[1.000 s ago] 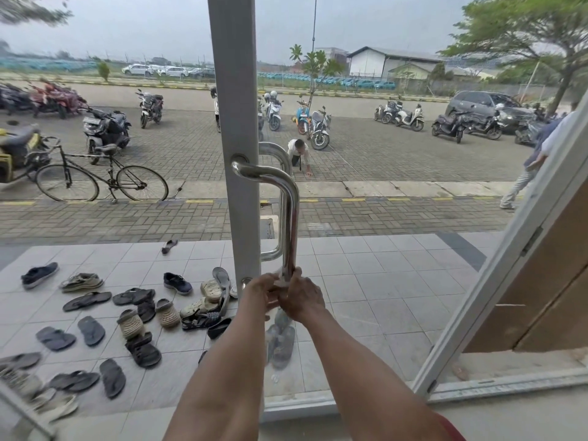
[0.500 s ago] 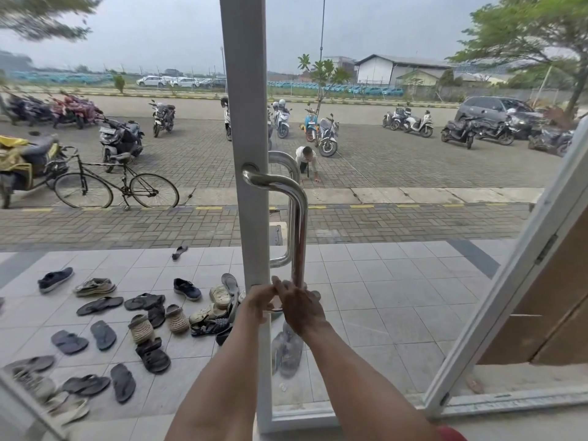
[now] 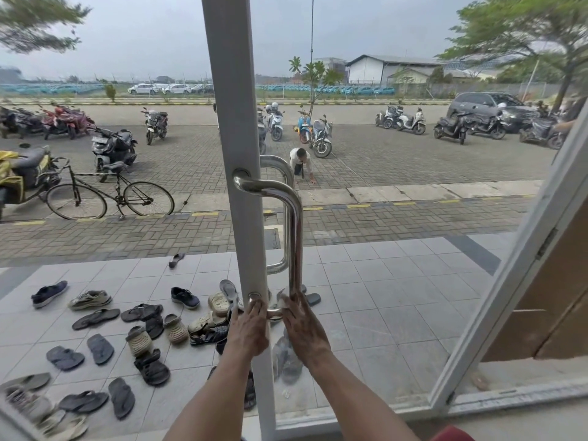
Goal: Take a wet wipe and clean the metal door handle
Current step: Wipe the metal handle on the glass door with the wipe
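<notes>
A shiny metal door handle runs as a bent tube down the white frame of a glass door. My right hand presses a crumpled wet wipe against the handle's lower bend. My left hand rests on the frame, its fingers touching the handle's lower round mount. A second, matching handle shows behind the glass on the outer side.
The door stands open to a tiled porch with several sandals and shoes scattered at the left. A second white door frame slants at the right. Beyond are a bicycle, parked motorbikes and a crouching person.
Both hands have slid down from the straight lower shaft to the handle's bottom bend and mount. The view has shifted slightly, so the door sits further right.
</notes>
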The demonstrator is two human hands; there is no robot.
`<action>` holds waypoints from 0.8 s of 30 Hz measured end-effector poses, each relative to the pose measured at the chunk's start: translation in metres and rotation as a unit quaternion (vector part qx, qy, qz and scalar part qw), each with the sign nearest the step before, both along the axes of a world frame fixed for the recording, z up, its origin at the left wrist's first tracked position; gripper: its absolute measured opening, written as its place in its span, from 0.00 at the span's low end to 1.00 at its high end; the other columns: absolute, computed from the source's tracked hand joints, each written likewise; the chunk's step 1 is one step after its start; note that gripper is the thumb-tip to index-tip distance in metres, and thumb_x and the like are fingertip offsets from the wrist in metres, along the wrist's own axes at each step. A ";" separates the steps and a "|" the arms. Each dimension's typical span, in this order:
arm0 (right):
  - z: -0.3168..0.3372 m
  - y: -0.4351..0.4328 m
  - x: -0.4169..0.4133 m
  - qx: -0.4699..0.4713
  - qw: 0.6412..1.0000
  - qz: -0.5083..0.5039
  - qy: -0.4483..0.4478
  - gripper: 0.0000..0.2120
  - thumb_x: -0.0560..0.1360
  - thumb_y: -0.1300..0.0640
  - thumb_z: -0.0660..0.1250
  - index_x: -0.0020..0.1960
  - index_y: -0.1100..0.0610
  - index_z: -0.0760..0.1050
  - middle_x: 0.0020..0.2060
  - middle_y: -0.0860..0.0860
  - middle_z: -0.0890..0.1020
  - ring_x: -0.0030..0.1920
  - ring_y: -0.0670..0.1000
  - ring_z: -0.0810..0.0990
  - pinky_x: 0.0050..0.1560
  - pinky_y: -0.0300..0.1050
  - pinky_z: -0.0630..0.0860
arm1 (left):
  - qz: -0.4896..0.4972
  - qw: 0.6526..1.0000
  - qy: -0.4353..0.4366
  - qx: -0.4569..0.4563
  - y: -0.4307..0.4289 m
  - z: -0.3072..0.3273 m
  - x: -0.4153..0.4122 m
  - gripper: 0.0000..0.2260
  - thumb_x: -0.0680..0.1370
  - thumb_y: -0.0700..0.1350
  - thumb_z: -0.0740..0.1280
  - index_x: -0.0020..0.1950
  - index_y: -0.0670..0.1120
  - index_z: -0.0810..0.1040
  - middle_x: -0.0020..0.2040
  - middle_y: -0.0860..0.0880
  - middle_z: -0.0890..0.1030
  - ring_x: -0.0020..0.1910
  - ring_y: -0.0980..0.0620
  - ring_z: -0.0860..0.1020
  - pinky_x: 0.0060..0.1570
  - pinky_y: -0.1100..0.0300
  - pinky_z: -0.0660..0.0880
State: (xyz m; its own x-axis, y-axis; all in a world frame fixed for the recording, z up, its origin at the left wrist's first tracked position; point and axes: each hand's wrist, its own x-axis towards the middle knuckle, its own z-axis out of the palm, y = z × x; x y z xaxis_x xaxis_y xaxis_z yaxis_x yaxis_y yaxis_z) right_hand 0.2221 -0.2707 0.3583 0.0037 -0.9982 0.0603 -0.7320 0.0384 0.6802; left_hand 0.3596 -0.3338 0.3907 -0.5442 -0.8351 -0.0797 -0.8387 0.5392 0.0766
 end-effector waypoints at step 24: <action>0.062 0.015 -0.027 -0.205 0.967 0.097 -0.115 0.40 0.79 0.42 0.59 0.81 0.62 0.46 0.80 0.59 0.42 0.80 0.57 0.39 0.78 0.62 0.42 | -0.020 0.965 0.222 -0.135 -0.027 0.035 0.012 0.46 0.71 0.31 0.66 0.82 0.48 0.44 0.81 0.43 0.44 0.80 0.44 0.54 0.77 0.43 0.56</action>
State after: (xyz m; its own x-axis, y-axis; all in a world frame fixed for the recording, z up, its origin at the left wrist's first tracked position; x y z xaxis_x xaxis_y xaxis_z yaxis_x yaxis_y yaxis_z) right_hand 0.1950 -0.2562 0.4203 0.1274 -0.8722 0.4722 -0.8828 0.1173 0.4548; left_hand 0.3720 -0.3613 0.4258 -0.5068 -0.7705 0.3867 -0.7333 0.6211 0.2764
